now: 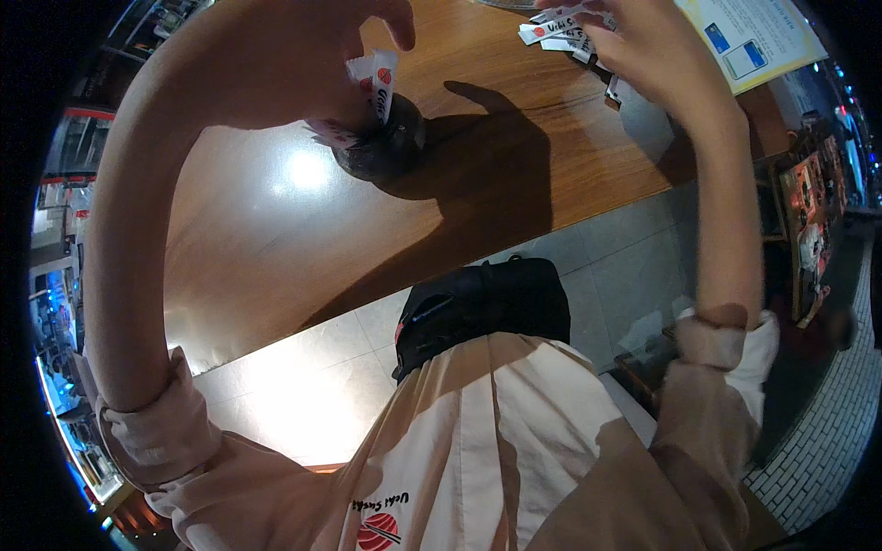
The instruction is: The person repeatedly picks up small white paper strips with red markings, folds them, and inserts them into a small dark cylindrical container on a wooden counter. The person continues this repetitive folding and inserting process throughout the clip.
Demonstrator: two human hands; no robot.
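On the wooden table, a dark round pot (383,153) holds several slim white paper packets (383,86) with a red round mark and writing. My left hand (310,65) is over the pot, right against these packets, with a finger and thumb spread apart. The hand hides part of the pot and packets, so whether it grips any is unclear. Farther right, my right hand (637,52) has its fingers around a bunch of similar white packets (551,29). Below that hand, a dark object (612,93) is mostly covered.
A printed sheet with a yellow border (751,41) lies at the table's upper right. The near edge of the wooden table (255,255) runs diagonally before me, above grey floor tiles (620,275). The rim of a round object (506,3) shows at the top.
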